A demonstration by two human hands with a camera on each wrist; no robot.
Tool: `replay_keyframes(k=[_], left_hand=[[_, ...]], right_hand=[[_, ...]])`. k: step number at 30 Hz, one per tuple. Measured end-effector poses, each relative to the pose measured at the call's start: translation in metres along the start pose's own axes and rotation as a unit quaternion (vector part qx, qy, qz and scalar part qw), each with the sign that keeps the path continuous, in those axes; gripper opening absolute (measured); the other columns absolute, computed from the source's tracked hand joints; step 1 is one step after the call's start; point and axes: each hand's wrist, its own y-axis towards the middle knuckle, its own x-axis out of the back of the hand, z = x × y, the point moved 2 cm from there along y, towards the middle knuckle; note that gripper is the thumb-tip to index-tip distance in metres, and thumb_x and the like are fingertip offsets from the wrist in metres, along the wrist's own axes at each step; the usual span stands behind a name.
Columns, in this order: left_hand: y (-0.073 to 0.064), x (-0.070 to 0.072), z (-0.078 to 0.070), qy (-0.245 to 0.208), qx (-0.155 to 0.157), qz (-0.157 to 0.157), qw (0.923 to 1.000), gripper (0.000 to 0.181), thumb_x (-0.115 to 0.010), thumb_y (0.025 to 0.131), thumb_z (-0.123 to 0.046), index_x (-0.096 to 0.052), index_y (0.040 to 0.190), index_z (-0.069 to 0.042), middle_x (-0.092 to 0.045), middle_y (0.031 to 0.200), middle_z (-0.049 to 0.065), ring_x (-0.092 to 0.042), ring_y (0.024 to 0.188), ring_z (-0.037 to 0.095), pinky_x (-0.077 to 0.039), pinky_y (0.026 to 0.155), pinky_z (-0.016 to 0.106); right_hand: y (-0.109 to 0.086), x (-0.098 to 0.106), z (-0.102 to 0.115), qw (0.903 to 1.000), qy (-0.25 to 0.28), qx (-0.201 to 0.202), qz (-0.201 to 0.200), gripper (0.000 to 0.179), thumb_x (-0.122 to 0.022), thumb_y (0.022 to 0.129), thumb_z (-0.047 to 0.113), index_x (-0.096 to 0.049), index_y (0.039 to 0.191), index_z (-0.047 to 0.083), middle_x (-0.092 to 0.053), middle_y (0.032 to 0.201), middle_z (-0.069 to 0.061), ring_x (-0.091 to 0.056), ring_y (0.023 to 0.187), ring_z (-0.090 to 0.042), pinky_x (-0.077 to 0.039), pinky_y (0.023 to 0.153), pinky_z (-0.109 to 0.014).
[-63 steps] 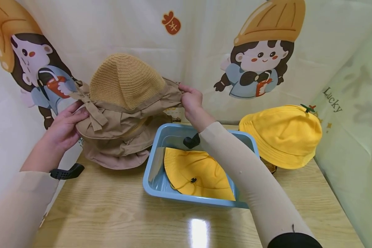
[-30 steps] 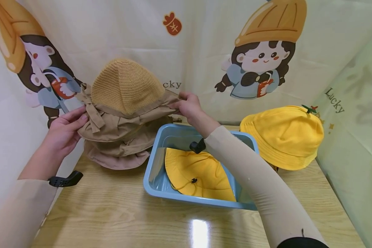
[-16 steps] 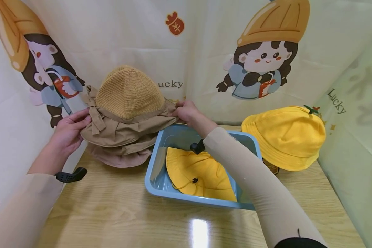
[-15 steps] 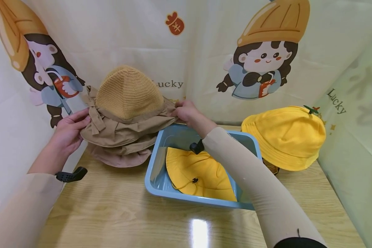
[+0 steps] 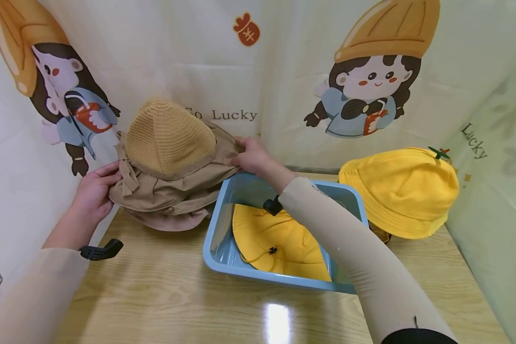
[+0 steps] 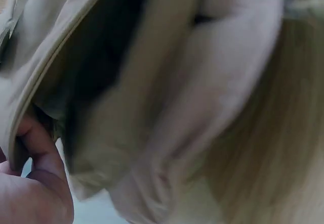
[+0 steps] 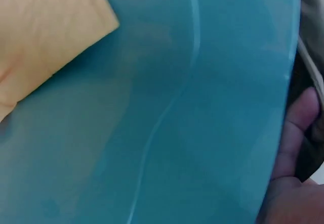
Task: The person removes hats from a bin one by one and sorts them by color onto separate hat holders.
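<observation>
Pinkish btm hat [image 5: 176, 221] part-hidden under straw-crown hat [image 5: 168, 148], blurry in L-wrist view

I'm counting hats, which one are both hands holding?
The brown hat with the woven crown, topping the pile; the yellow hat inside the bin and the one outside are untouched.

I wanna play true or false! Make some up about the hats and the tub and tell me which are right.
1. The left hand and right hand both hold the brown-brimmed hat. True.
2. A yellow hat lies inside the blue tub. True.
3. The brown-brimmed hat is inside the tub. False: it is outside, to the left.
4. The other yellow hat is left of the tub. False: it is on the right.
</observation>
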Motion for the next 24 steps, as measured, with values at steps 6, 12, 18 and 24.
replay_keyframes(k=[6,12,18,24], left_hand=[[-0.003,0.008,0.013,0.053,-0.018,-0.018,0.9983,0.036,-0.050,0.098,0.011,-0.074,0.113,-0.012,-0.070,0.110,-0.004,-0.068,0.099,0.006,-0.057,0.078,0.022],[-0.004,0.014,0.023,0.113,-0.005,-0.072,0.9910,0.033,-0.054,0.098,0.006,-0.074,0.110,-0.019,-0.064,0.110,-0.007,-0.065,0.095,0.001,-0.056,0.076,0.018],[-0.004,0.014,0.026,0.226,-0.028,-0.106,0.9680,0.027,-0.058,0.099,-0.004,-0.070,0.114,-0.023,-0.059,0.110,-0.011,-0.061,0.095,-0.003,-0.054,0.074,0.014],[-0.006,0.009,0.026,0.318,-0.038,-0.141,0.9368,0.028,-0.060,0.099,-0.009,-0.066,0.125,-0.018,-0.058,0.106,-0.017,-0.050,0.112,0.005,-0.050,0.074,0.008]], right_hand=[[0.001,-0.003,0.004,0.9993,-0.025,-0.024,0.013,0.080,-0.067,0.089,-0.007,-0.029,0.157,0.007,-0.023,0.164,-0.012,-0.061,0.109,-0.027,-0.058,0.064,-0.028],[0.008,-0.003,0.009,0.9919,-0.121,-0.030,0.023,0.069,-0.064,0.090,-0.003,-0.037,0.153,0.004,-0.039,0.156,-0.016,-0.064,0.071,-0.018,-0.057,0.060,-0.024],[0.010,-0.006,0.011,0.9337,-0.356,0.042,-0.003,0.022,-0.061,0.088,0.003,-0.061,0.110,0.003,-0.060,0.117,-0.014,-0.054,0.083,-0.019,-0.043,0.072,-0.026],[0.010,-0.009,0.003,0.8916,-0.451,0.030,0.025,0.023,-0.055,0.094,0.007,-0.063,0.115,0.007,-0.062,0.120,-0.011,-0.055,0.103,-0.025,-0.044,0.086,-0.034]])
